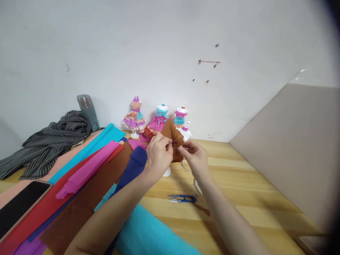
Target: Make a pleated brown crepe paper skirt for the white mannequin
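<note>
The left hand point(158, 150) and the right hand point(196, 156) pinch brown paper point(169, 131) between closed fingers, near a white mannequin point(186, 135). Snips point(183, 201) lie nearer on the surface point(239, 191), a phone point(23, 205) at left.

Matt creased brown paper point(169, 130), smooth wood tabletop point(239, 187), glossy phone screen point(21, 204), metal snip blades point(174, 200)

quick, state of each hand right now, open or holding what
Left hand: closed, pinching the gathered brown paper.
Right hand: at the same paper's right side; whether it is closed on it cannot be told.
</note>
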